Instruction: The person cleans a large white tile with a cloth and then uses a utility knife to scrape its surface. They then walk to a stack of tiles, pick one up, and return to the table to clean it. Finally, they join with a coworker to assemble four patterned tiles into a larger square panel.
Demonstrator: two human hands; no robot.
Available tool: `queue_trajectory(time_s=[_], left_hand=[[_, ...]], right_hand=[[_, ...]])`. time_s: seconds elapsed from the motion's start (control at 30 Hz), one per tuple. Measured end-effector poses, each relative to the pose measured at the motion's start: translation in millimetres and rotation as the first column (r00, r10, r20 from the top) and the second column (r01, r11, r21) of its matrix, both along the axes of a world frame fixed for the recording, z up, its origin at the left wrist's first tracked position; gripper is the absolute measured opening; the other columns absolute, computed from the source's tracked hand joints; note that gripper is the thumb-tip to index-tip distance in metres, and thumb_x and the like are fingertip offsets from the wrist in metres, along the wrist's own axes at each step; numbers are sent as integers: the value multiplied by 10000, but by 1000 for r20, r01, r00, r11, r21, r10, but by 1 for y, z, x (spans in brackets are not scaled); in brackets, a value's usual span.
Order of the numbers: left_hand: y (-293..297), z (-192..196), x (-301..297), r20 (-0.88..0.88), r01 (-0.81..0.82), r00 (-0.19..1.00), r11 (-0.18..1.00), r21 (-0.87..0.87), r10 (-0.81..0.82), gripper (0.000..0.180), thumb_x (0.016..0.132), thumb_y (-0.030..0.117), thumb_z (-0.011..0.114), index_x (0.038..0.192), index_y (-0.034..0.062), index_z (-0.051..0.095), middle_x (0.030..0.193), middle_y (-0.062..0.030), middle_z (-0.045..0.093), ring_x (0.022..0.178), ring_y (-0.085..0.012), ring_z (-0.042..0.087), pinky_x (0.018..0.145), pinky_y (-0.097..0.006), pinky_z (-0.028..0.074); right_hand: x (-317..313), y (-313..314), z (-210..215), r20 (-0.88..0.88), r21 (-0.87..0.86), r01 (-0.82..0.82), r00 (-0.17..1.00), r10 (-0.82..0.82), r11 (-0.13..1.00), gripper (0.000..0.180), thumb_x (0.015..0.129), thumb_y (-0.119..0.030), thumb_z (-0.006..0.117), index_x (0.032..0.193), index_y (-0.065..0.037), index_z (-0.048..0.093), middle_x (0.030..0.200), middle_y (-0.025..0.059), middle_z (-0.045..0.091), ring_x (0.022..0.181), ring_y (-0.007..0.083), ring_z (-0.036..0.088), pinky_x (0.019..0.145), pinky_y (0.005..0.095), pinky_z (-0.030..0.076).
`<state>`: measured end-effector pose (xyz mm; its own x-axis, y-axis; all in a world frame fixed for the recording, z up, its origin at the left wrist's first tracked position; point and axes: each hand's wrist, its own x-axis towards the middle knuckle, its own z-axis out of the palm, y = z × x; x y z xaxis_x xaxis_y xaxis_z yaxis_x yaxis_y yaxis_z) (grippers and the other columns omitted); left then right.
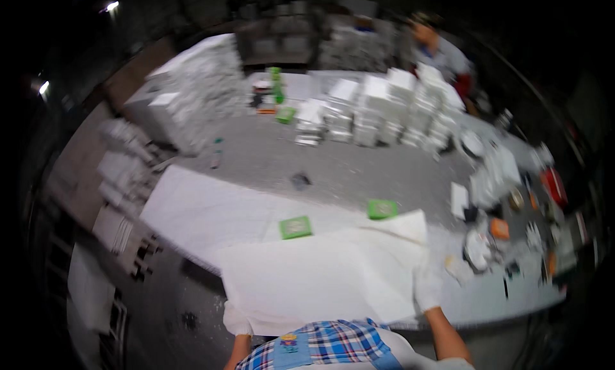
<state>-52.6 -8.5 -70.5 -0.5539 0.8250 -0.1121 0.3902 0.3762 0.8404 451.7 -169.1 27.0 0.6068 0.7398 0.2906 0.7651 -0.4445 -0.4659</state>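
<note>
A large white sheet (314, 277), soft like cloth or felt, spreads in front of me on the table. My left hand (237, 319), in a white glove, is closed on its near left corner. At its right edge, my white-gloved right hand (427, 292) grips the sheet, though blur smears those fingers. The far right corner is raised and creased. Beneath it lies another long white sheet (192, 206), reaching toward the left. Two green blocks stand just beyond the upper sheet: a left green block (295, 228) and a right green block (382, 209).
Stacks of white blocks (366, 117) line the table's far side, beside a tall white pile (205, 88) at far left. A small bottle (216, 153) and dark scrap (300, 181) lie midway. Tools and an orange box (500, 228) clutter the right. A person (442, 56) stands beyond.
</note>
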Motion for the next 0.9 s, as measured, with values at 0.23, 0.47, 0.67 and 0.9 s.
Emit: queue_trajectory(time_s=[0.23,0.47,0.67,0.9], left_hand=[[19,14,15,-455,231,788,884,-406,-415,307,912,294,498,1002,107,724,953,-149,741,876,-364,729,745,-509,575],[-10,5,-3,-147,237,946,927,-290,-288,513,986,459,360,1088,84,696,1135,-177,702,1132,-370,638,963,-475,489],[-11,-27,-24,52,39,998,944,-327,-24,741,975,658,272,1175,87,699,1205,-188,681,1160,-379,617,1006,-487,448],[-33,-38,-96,161,-109,971,926,-362,177,813,968,699,229,1190,70,694,1210,-206,678,1197,-399,597,1026,-494,426]], right_hand=[[-17,98,37,-190,236,-105,970,152,966,640,979,-323,551,1445,78,375,1400,288,479,1282,448,451,1112,493,342],[-71,166,46,-323,266,-393,824,466,880,581,989,-307,541,1408,72,407,1361,269,502,1246,420,468,1085,476,358],[-112,201,45,-401,266,-513,711,578,816,532,998,-294,533,1377,67,435,1328,253,521,1215,396,483,1062,461,373],[-202,239,43,-461,267,-608,601,653,748,478,1008,-278,523,1340,61,468,1289,235,543,1178,368,499,1035,444,390]])
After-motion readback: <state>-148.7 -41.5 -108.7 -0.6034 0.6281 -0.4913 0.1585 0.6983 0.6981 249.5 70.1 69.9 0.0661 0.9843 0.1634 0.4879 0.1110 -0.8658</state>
